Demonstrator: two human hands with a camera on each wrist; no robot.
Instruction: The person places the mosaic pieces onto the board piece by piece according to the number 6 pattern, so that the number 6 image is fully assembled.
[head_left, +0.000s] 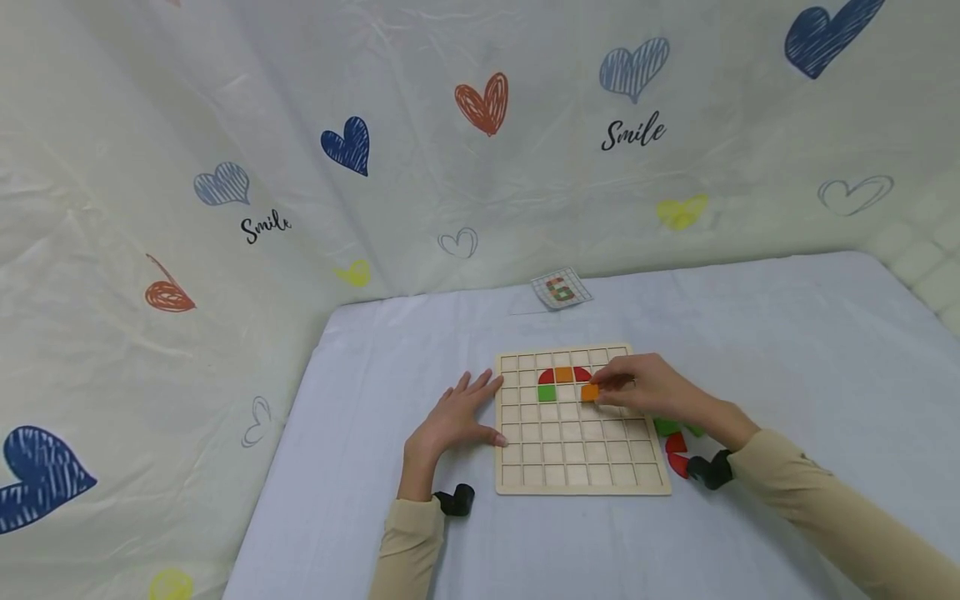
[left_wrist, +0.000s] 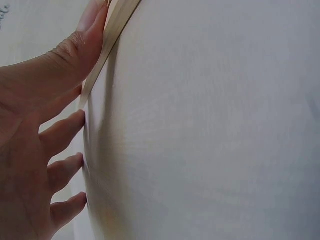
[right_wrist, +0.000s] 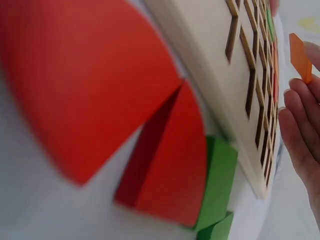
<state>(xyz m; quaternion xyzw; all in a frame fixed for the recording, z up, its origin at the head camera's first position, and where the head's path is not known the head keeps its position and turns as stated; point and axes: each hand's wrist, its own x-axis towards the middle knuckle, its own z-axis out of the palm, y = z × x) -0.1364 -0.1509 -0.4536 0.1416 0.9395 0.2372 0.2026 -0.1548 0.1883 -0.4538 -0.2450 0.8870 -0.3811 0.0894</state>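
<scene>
My right hand (head_left: 652, 383) pinches an orange square block (head_left: 589, 392) between thumb and fingers, over the wooden grid board (head_left: 540, 480). In the right wrist view this orange block (right_wrist: 300, 59) is held above the board, apart from it. Beside the board's left edge, my left hand (head_left: 453, 419) has its fingers spread, with thumb and a fingertip touching the frame. Set in the grid are a red quarter-round piece (head_left: 546, 377), an orange square (head_left: 564, 374), a second red quarter-round (head_left: 581, 374) and a green square (head_left: 547, 392).
Loose pieces lie right of the board: a red quarter-round (right_wrist: 95, 85), another red piece (right_wrist: 172, 170) and green blocks (right_wrist: 217, 180). A pattern card (head_left: 561, 288) with a red, orange and green figure lies near the table's back edge. Behind hangs a heart-printed cloth (head_left: 420, 192).
</scene>
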